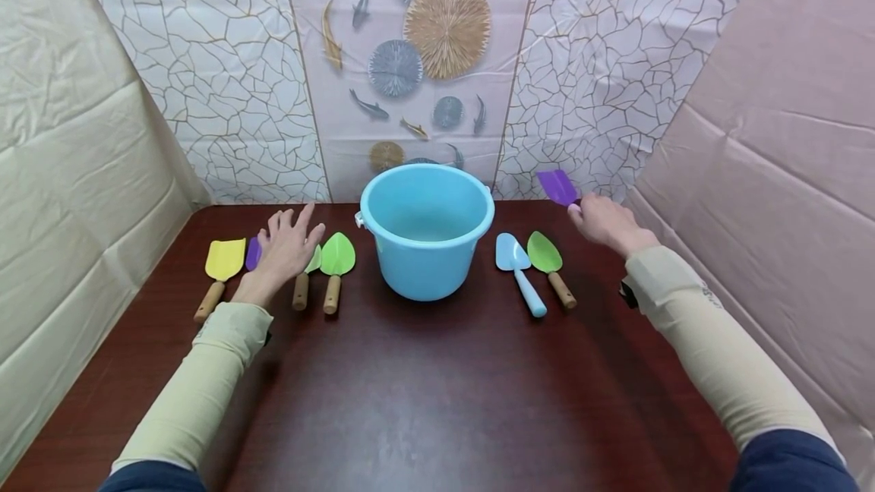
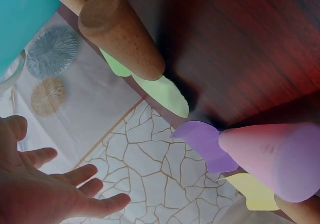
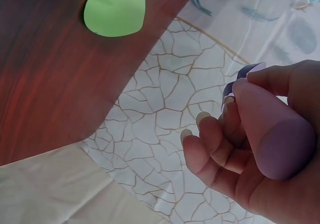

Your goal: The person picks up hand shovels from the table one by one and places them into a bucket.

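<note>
My right hand (image 1: 608, 225) grips a purple shovel by its pink-purple handle (image 3: 272, 126), raised over the right back of the table. The shovel's purple blade (image 1: 557, 187) points up and left. My left hand (image 1: 283, 250) is spread and holds nothing, hovering over the left row of tools. Beneath it, partly hidden in the head view, lies another purple shovel (image 2: 207, 146). A pale green trowel (image 2: 162, 94) and a bright green trowel (image 1: 338, 254) lie to its right, a yellow shovel (image 1: 225, 259) to its left.
A light blue bucket (image 1: 425, 272) stands upright at the back middle of the dark red table (image 1: 424, 386). Right of it lie a light blue trowel (image 1: 513, 252) and a green trowel (image 1: 544, 252). Patterned cloth (image 1: 246, 97) hangs behind, with plain cloth at both sides.
</note>
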`<state>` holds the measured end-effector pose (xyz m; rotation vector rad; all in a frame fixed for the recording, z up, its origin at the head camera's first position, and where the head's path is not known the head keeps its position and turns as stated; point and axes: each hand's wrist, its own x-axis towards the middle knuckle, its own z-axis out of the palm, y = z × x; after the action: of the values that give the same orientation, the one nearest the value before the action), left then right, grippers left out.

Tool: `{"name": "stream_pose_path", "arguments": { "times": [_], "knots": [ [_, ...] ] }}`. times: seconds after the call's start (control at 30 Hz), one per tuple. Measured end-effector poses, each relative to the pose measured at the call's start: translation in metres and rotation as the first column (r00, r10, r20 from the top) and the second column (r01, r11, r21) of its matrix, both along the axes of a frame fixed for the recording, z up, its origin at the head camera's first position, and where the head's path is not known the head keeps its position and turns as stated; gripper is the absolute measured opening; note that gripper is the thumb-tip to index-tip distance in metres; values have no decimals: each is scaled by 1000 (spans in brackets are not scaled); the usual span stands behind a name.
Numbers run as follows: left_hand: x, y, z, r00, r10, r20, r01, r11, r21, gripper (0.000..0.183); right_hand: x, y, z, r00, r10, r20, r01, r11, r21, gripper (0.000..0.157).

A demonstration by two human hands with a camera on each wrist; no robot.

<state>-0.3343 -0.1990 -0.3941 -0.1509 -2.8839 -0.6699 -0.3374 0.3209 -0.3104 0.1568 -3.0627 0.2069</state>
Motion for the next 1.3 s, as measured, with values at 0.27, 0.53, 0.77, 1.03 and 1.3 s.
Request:
{"name": "stream_pose_path", "arguments": {
  "times": [0.27,0.53,0.77,1.03,1.3],
  "knots": [
    [-1,0,-1,1000,-4,-10,4,1000,-8,59,1,-7,6,1000,16,-13,-17,1000,-8,31],
    [-2,0,2,1000,-8,-8,8,1000,7,58,0,-11,13,999,32,-37,-32,999,0,32],
    [-2,-1,3,1000,-11,-4,11,1000,6,58,1,-15,18,999,36,-26,-36,999,3,32],
    [-2,0,2,1000,-18,6,18,1000,6,59,3,-19,22,999,34,-12,-33,999,14,30],
    [1,-3,-2,1000,-13,2,13,1000,9,61,5,-24,24,999,39,1,-39,999,6,30]
  ]
}}
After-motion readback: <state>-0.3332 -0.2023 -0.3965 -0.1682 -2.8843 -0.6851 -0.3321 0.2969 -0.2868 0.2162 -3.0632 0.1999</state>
